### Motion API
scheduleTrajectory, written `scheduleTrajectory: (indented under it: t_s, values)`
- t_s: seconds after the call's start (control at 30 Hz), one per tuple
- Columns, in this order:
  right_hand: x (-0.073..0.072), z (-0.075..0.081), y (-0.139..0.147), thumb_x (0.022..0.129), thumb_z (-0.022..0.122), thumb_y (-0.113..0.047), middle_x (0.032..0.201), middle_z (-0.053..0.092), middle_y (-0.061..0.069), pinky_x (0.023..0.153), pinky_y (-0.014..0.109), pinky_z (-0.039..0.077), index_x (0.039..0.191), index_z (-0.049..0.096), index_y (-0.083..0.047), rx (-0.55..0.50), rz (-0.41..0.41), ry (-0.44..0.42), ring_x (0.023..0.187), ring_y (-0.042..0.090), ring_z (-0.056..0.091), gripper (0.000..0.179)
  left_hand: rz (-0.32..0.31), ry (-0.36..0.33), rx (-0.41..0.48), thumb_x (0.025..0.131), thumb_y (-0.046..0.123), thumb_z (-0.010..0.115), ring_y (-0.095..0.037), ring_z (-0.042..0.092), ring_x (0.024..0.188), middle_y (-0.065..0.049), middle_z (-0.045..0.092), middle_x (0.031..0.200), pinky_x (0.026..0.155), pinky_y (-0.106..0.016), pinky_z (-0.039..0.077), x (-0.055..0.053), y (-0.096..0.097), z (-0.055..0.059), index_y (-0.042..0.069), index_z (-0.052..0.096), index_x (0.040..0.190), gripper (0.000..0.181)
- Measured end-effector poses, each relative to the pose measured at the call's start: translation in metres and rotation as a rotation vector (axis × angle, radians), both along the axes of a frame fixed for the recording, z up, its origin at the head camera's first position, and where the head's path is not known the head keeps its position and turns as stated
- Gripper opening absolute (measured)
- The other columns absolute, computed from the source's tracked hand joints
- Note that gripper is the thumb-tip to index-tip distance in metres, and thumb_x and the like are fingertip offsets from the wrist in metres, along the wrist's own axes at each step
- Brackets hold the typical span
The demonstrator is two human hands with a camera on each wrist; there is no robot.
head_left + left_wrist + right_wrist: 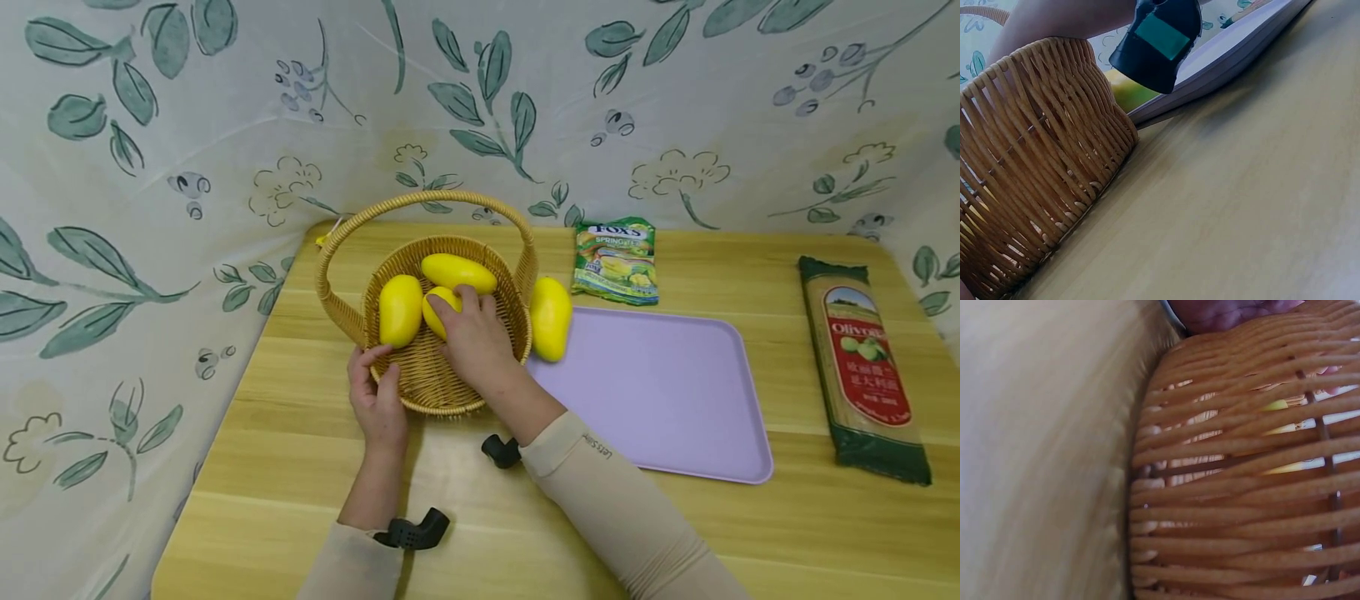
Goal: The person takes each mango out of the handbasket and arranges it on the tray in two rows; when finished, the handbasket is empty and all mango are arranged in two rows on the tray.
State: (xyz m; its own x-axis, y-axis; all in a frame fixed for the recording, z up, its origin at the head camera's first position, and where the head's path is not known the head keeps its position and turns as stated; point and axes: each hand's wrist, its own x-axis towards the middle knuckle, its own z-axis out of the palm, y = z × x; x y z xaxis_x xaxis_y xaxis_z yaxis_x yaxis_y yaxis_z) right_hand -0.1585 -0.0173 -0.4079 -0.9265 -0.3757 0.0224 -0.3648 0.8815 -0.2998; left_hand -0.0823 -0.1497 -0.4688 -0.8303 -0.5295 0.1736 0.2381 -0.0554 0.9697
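Observation:
A wicker basket (427, 385) with a tall arched handle stands on the table, seen close up in both the left wrist view (1041, 162) and the right wrist view (1235, 506). My left hand (380, 408) holds its near left side, thumb by the rim. Reaching inside, my right hand (483, 346) grips a yellow mango (439, 312), which its fingers partly cover. Two more mangoes lie in the basket, one at the left (401, 310) and one at the back (459, 272). Another mango (551, 321) rests outside, against the basket's right side.
A lilac tray (675, 392) lies right of the basket, under my right forearm. Behind it is a green candy bag (616, 261). A long pack of pasta (862, 367) lies at the far right. Patterned cloth (480, 100) hangs behind the wooden table (480, 525).

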Motion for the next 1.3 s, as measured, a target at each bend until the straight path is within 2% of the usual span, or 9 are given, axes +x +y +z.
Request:
scheduleTrajectory:
  t_s: [0.4,0.7,0.87,1.0,1.1,1.2,1.3]
  values:
    - [0.000,0.002,0.001,0.092,0.077,-0.025,0.156,0.036,0.016,0.088,0.050,0.057,0.155,0.042,-0.032,0.012,-0.018,-0.008,0.130,0.043,0.047,0.073,-0.011,-0.016,0.003,0.092,-0.003,0.051,-0.025,0.028,0.151,-0.013,0.038,0.155,0.126,-0.046,0.015,0.000,0.001,0.002,-0.012,0.055,0.117,0.027]
    - [0.003,0.008,0.006,0.092,0.076,-0.026,0.154,0.039,0.018,0.090,0.049,0.057,0.155,0.042,-0.028,-0.056,-0.033,-0.020,0.128,0.043,0.050,0.071,-0.022,-0.004,0.008,0.091,-0.003,0.051,-0.026,0.029,0.150,-0.014,0.039,0.154,0.125,-0.046,0.015,0.000,0.003,0.002,-0.014,0.054,0.117,0.028]
    - [0.008,0.015,0.013,0.093,0.073,-0.028,0.151,0.040,0.018,0.089,0.047,0.057,0.155,0.042,-0.027,-0.183,-0.050,-0.036,0.125,0.040,0.052,0.069,-0.021,-0.011,0.006,0.091,-0.002,0.051,-0.026,0.029,0.150,-0.014,0.039,0.153,0.125,-0.047,0.016,0.001,0.002,0.002,-0.013,0.055,0.117,0.028]
    - [0.014,0.026,0.020,0.093,0.072,-0.030,0.146,0.042,0.017,0.095,0.048,0.055,0.155,0.043,-0.025,-0.362,-0.057,-0.065,0.120,0.036,0.056,0.069,-0.018,-0.011,0.005,0.091,-0.002,0.051,-0.026,0.030,0.149,-0.014,0.039,0.153,0.124,-0.045,0.017,0.001,0.002,0.001,-0.013,0.055,0.116,0.027]
    - [0.021,0.036,0.024,0.092,0.072,-0.031,0.145,0.042,0.018,0.093,0.047,0.055,0.154,0.043,-0.024,-0.476,-0.044,-0.087,0.112,0.034,0.061,0.069,-0.012,-0.009,-0.003,0.091,-0.003,0.051,-0.025,0.031,0.149,-0.014,0.040,0.153,0.124,-0.043,0.019,0.001,0.001,0.000,-0.013,0.054,0.117,0.028]
    - [0.029,0.045,0.028,0.092,0.073,-0.031,0.144,0.042,0.015,0.093,0.045,0.055,0.154,0.044,-0.024,-0.552,-0.025,-0.113,0.108,0.030,0.062,0.069,-0.011,-0.006,-0.005,0.091,-0.003,0.051,-0.025,0.031,0.149,-0.014,0.040,0.153,0.124,-0.042,0.020,0.001,0.000,0.000,-0.015,0.053,0.118,0.029]
    - [0.038,0.052,0.034,0.091,0.074,-0.031,0.144,0.044,0.013,0.097,0.046,0.053,0.154,0.044,-0.025,-0.606,-0.002,-0.137,0.112,0.028,0.060,0.070,-0.008,0.006,-0.009,0.091,-0.004,0.051,-0.026,0.032,0.149,-0.015,0.041,0.153,0.123,-0.039,0.021,0.001,0.000,0.000,-0.016,0.052,0.118,0.029]
